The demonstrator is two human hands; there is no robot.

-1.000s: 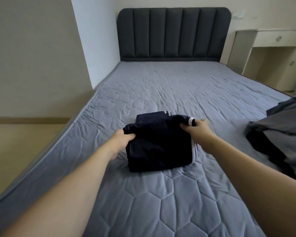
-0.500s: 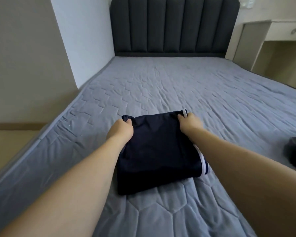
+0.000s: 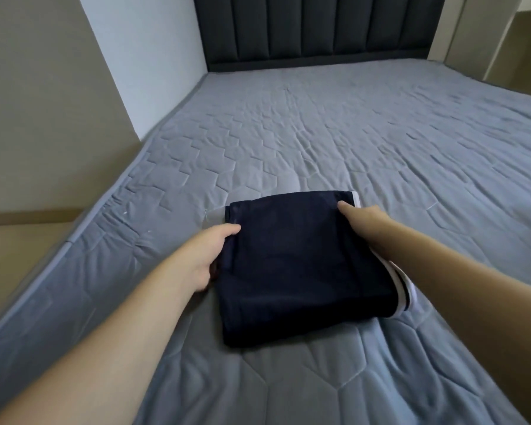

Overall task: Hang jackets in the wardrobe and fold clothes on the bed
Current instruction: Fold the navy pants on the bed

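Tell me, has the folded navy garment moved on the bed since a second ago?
Yes. The folded navy garment has slid left, toward the bed's left edge.

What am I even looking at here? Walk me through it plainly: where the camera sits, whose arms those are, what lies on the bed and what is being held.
There is no machine here. A person wears a wide-angle camera on the head, so you look forward and down along their own bare arms. The grey quilted bed fills the view, with its dark padded headboard at the far end. On the bed lies a folded dark navy garment with white trim along its right edge. The left hand grips the garment's left edge, thumb on top. The right hand holds its far right corner, thumb on the cloth; its other fingers are hidden. The garment lies flat on the bed, not lifted.
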